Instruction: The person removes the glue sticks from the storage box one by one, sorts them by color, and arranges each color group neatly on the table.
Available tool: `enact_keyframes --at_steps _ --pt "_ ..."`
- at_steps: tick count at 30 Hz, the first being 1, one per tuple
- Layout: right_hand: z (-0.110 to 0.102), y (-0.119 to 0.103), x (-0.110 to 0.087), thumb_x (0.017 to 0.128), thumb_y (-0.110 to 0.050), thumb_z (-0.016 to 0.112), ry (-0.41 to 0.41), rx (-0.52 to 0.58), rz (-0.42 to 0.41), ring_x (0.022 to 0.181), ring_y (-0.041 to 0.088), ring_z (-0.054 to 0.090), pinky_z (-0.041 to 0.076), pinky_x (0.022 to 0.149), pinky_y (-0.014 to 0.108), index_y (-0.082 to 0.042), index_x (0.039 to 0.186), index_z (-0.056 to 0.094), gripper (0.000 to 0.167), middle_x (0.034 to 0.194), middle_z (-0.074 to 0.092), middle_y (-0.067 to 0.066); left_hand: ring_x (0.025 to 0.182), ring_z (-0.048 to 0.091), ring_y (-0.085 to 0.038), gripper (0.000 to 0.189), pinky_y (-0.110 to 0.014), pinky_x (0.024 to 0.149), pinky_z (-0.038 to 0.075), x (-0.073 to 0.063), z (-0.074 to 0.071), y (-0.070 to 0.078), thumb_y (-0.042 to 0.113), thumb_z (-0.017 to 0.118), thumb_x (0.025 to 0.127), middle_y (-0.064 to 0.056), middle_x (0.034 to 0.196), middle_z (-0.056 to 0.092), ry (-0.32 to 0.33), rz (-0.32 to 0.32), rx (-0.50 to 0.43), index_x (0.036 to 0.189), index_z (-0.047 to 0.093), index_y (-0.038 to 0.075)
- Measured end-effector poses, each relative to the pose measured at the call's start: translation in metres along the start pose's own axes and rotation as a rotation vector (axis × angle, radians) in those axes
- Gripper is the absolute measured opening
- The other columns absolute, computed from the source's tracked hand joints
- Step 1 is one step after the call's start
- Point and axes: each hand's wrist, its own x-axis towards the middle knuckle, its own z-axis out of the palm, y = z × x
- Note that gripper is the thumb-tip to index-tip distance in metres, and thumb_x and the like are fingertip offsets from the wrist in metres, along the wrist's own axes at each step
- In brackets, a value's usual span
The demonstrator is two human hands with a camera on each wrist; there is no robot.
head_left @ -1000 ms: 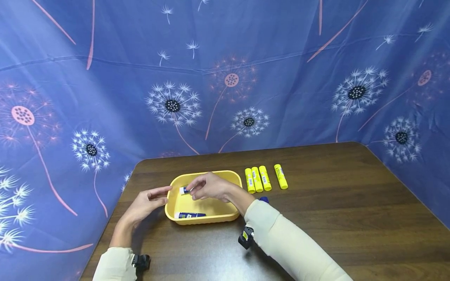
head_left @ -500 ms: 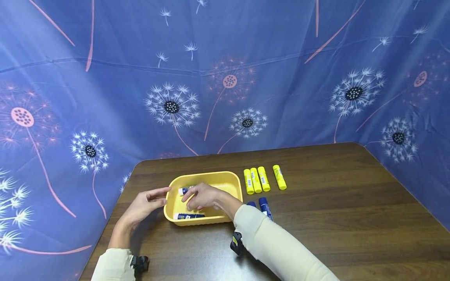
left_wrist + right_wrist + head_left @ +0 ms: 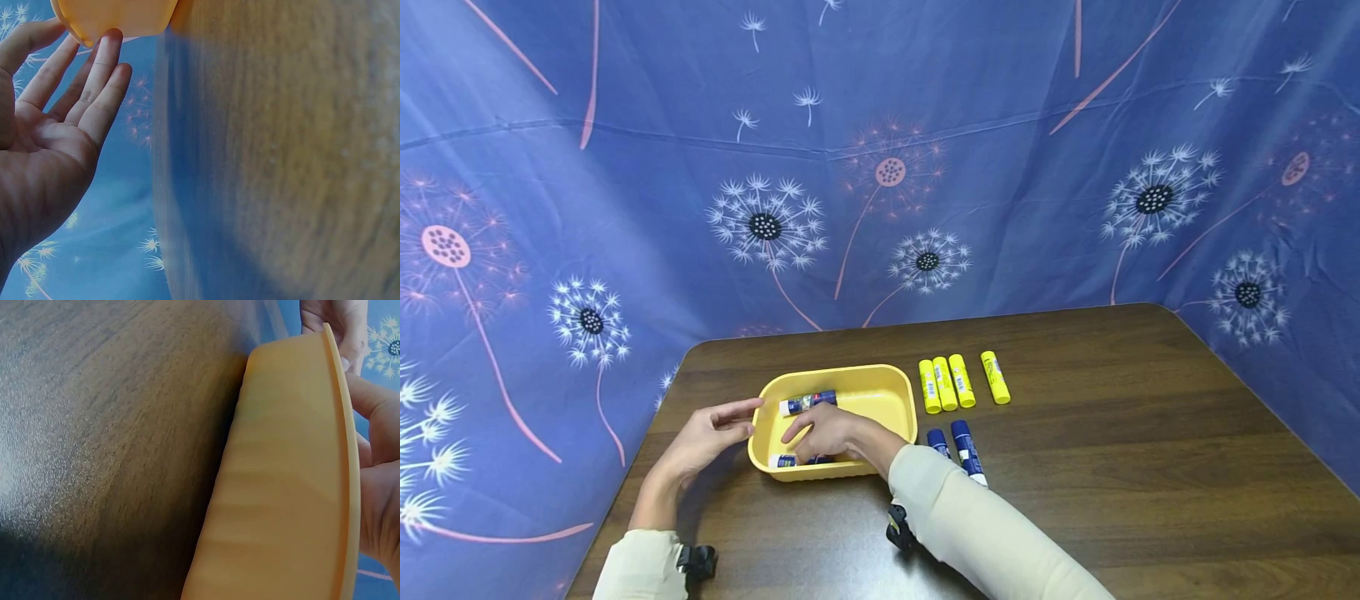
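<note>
A yellow plastic basket [image 3: 880, 400] sits on the table, with two blue glue sticks with white ends inside it. The far glue stick [image 3: 808, 402] lies alone near the back wall. My right hand [image 3: 835, 432] reaches down into the basket over the near glue stick [image 3: 784, 461], its thumb at the stick's middle and its index finger stretched apart. In the right wrist view the basket's wall [image 3: 281, 469] hides those fingertips. My left hand [image 3: 703, 437] rests its fingertips on the basket's left rim, fingers fairly straight, as the left wrist view shows too.
Behind and right of the basket lie three yellow glue sticks [image 3: 943, 383] side by side, plus another yellow glue stick [image 3: 996, 377] a little apart. Two blue glue sticks [image 3: 967, 450] lie beside the right forearm. A blue patterned curtain [image 3: 880, 167] hangs behind the table [image 3: 1112, 450].
My right hand has left the far glue stick, now lying uncovered in the basket, and moved toward the near one. The left hand stays at the rim.
</note>
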Motion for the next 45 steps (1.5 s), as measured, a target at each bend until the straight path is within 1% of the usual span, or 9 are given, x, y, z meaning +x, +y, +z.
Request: enact_keyframes --at_steps 3,6,11,14,18,23,30,37,45 --pt "0.003 0.0 0.0 0.081 0.01 0.074 0.009 -0.023 -0.007 0.08 0.016 0.068 0.052 0.07 0.026 -0.001 0.107 0.077 0.029 0.093 0.079 0.015 0.121 0.064 -0.011 0.053 -0.014 0.093 0.051 0.0 0.0 0.0 0.012 0.068 0.099 -0.027 0.147 0.057 0.002 0.0 0.004 0.148 0.053 -0.002" --pt "0.007 -0.001 0.0 0.083 0.011 0.073 0.013 -0.084 -0.026 0.076 0.013 0.065 0.05 0.067 0.022 0.0 0.105 0.078 0.025 0.092 0.079 0.015 0.12 0.064 -0.007 0.053 -0.014 0.093 0.05 0.0 0.0 0.0 0.013 0.068 0.099 -0.026 0.148 0.057 0.001 0.0 0.014 0.148 0.053 -0.002" --pt "0.011 -0.004 0.001 0.084 0.008 0.071 0.031 -0.3 -0.09 0.069 0.005 0.055 0.042 0.062 0.016 -0.006 0.104 0.082 0.026 0.091 0.079 0.007 0.117 0.063 -0.001 0.052 -0.013 0.093 0.05 0.0 -0.001 0.0 0.014 0.068 0.099 -0.026 0.148 0.057 0.003 0.003 0.012 0.147 0.054 -0.002" --pt "0.014 -0.004 0.001 0.085 0.007 0.07 0.056 -0.37 -0.103 0.067 0.003 0.052 0.039 0.061 0.015 -0.009 0.102 0.083 0.027 0.088 0.077 0.003 0.117 0.063 -0.001 0.052 -0.013 0.093 0.05 0.0 0.0 0.0 0.013 0.068 0.099 -0.027 0.148 0.057 0.003 0.006 0.003 0.147 0.054 -0.002" --pt "0.015 -0.004 -0.001 0.084 0.012 0.067 0.064 -0.298 -0.078 0.064 0.005 0.05 0.037 0.056 0.016 -0.007 0.103 0.082 0.03 0.083 0.073 0.004 0.12 0.063 -0.004 0.053 -0.013 0.093 0.05 0.0 0.0 0.0 0.013 0.068 0.099 -0.027 0.148 0.057 0.003 0.007 -0.001 0.148 0.053 -0.003" --pt "0.013 -0.004 -0.004 0.082 0.017 0.063 0.06 -0.218 -0.076 0.059 0.008 0.048 0.036 0.052 0.017 -0.002 0.105 0.08 0.035 0.071 0.063 0.0 0.122 0.063 -0.007 0.053 -0.013 0.093 0.05 0.0 0.0 0.001 0.014 0.069 0.099 -0.026 0.148 0.056 0.01 0.002 -0.001 0.147 0.054 -0.001" --pt "0.007 -0.003 -0.006 0.08 0.02 0.062 0.075 -0.127 -0.085 0.058 0.01 0.049 0.037 0.05 0.019 -0.001 0.106 0.078 0.037 0.067 0.059 0.001 0.12 0.062 -0.003 0.052 -0.013 0.094 0.049 -0.001 0.0 0.0 0.015 0.069 0.099 -0.026 0.149 0.056 0.007 0.001 0.001 0.147 0.055 -0.001" --pt "-0.009 -0.008 -0.007 0.083 0.018 0.065 0.11 -0.103 -0.1 0.065 0.013 0.052 0.04 0.053 0.021 -0.002 0.11 0.078 0.036 0.077 0.063 0.006 0.126 0.063 -0.015 0.052 -0.013 0.094 0.05 0.0 0.001 0.0 0.012 0.068 0.1 -0.027 0.148 0.056 0.003 0.012 -0.004 0.148 0.054 -0.002" --pt "-0.027 -0.015 -0.013 0.085 0.013 0.067 0.131 -0.062 -0.104 0.082 0.018 0.059 0.048 0.065 0.027 -0.005 0.118 0.077 0.039 0.094 0.067 0.011 0.125 0.063 -0.014 0.051 -0.014 0.094 0.05 0.0 0.002 -0.001 0.012 0.068 0.099 -0.026 0.149 0.056 0.011 0.015 -0.009 0.147 0.054 -0.002"
